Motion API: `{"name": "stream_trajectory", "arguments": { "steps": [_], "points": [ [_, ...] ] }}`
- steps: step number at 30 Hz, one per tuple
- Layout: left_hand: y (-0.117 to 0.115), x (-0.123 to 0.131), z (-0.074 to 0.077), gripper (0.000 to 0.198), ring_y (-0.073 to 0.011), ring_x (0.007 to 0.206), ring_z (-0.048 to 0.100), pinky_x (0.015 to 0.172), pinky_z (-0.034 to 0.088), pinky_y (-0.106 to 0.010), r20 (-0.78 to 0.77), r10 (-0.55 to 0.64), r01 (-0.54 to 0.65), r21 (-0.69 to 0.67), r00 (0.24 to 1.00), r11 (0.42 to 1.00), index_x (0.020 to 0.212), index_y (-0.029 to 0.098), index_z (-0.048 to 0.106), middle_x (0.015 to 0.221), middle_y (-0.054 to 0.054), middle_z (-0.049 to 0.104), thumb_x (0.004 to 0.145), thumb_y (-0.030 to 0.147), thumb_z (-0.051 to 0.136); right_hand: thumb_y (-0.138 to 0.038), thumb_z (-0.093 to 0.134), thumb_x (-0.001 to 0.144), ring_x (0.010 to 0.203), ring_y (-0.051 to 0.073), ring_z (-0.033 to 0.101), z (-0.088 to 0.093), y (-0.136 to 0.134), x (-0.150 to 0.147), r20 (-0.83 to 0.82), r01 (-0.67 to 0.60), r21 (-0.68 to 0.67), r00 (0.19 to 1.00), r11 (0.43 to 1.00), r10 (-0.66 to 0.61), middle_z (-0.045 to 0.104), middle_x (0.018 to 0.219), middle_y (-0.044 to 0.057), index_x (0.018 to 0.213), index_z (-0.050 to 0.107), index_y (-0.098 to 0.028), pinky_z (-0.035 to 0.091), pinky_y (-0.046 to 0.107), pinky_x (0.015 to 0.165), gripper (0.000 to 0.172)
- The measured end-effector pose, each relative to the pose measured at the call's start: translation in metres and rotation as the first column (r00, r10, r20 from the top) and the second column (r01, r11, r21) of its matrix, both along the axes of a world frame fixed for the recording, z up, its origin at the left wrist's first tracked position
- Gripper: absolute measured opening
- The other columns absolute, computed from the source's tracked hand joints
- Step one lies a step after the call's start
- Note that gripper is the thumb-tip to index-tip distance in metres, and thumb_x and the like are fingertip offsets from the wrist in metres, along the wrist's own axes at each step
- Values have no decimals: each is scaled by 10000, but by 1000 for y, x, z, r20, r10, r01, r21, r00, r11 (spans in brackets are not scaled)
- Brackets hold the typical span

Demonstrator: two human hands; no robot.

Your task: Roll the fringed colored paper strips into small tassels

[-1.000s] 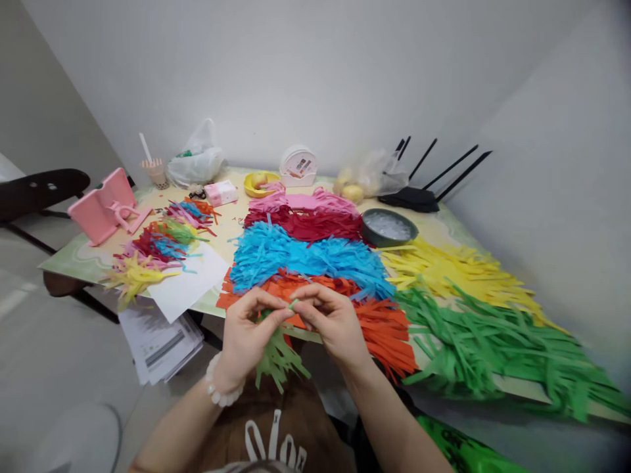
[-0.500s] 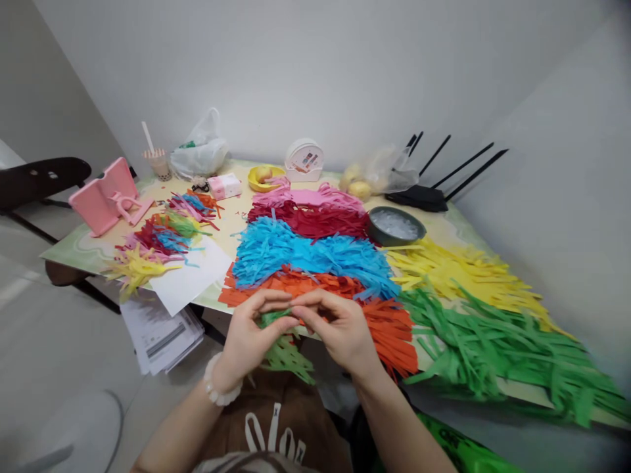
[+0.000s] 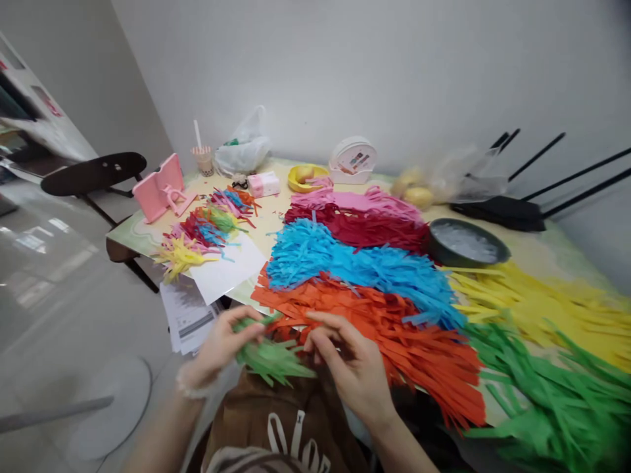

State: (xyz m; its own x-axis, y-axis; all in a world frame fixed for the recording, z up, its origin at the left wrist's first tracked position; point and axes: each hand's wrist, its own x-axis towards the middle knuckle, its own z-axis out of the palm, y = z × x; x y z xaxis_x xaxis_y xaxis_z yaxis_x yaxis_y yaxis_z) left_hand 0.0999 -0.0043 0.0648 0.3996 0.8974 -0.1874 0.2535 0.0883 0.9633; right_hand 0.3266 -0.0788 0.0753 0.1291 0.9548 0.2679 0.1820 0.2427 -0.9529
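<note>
My left hand [image 3: 224, 345], with a pale beaded bracelet at the wrist, is closed on a bundle of light green fringed paper [image 3: 276, 362]. The loose strips fan out to the right below its fingers. A short gap away, my right hand [image 3: 348, 361] is held with index finger stretched out and thumb apart; I see nothing in it. Just behind its fingertips lies the orange fringed paper [image 3: 355, 309]. Farther back come layers of blue fringed paper [image 3: 315, 253], dark red fringed paper [image 3: 365, 226] and pink fringed paper [image 3: 365, 202].
Yellow [image 3: 537, 309] and green fringed paper [image 3: 552, 394] spread on the right. A dark bowl [image 3: 468, 243] stands behind. At left are multicoloured paper tufts [image 3: 197, 230], a white sheet [image 3: 229, 269] and a pink stand [image 3: 160, 190]. A yellow dish [image 3: 298, 186] sits by the wall.
My hands were together over the green paper. Now they are apart, the left moved leftward with the paper and the right freed from it. The camera view has turned left.
</note>
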Motion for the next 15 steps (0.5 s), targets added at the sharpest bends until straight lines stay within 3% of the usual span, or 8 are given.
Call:
{"name": "stream_trajectory", "arguments": {
  "steps": [1,2,3,4,6,8,12,15],
  "points": [
    [14,-29,2,297,-173,629,620,608,486,-276,-152,132,-107,163,980,981,890,170,657,713,-42,701,839,462,639,-315,569,954,509,121,592,-9,-1,2,-13,-11,-32,1000,999,11,672,653,-10,1136,662,-202,498,220,507,233],
    [29,-59,5,263,-195,711,636,684,501,-306,-285,339,-222,374,896,900,926,173,660,792,-57,718,855,421,611,-329,559,960,514,127,594,-17,-3,4,-13,-6,-67,1000,998,5,672,658,-6,1153,655,-198,502,225,511,252],
    [46,-88,9,239,-221,817,643,779,501,-345,-376,544,-269,578,750,770,958,169,661,891,-73,727,874,374,571,-346,558,959,516,132,595,-25,-4,7,1,13,-98,1000,995,-13,667,650,-3,1117,670,-194,501,228,509,245],
    [64,-113,12,242,-252,916,636,868,483,-399,-439,678,-221,720,589,658,974,160,662,963,-80,725,881,347,538,-360,559,958,517,137,599,-32,-5,9,27,35,-123,999,992,-32,662,638,1,1053,689,-190,500,230,507,235],
    [100,-145,12,297,-311,1169,550,1059,354,-502,-486,686,-126,760,541,638,1047,117,670,1154,-104,684,883,332,547,-375,553,956,518,145,615,-41,-7,13,95,69,-148,994,987,-55,661,618,7,951,709,-185,500,232,507,246],
    [131,-149,3,335,-299,1202,544,1087,332,-471,-572,589,46,739,572,673,1059,96,691,1205,-121,672,895,342,533,-363,543,957,534,152,639,-44,-8,13,171,93,-130,983,987,-70,676,622,12,933,714,-180,513,232,530,251],
    [174,-115,-26,306,-262,1148,586,1040,382,-370,-653,404,225,663,641,714,982,133,745,1151,-104,708,879,350,555,-322,527,954,571,165,672,-45,-11,17,313,151,-54,941,987,-127,713,656,25,915,724,-182,536,244,576,245],
    [194,-98,-29,326,-251,1186,553,1056,360,-373,-678,327,306,638,658,707,1009,155,747,1153,-66,706,920,354,505,-326,538,944,658,193,712,-44,-17,39,397,255,-41,892,966,-218,763,766,53,896,730,-195,559,273,628,238]
  ]
}}
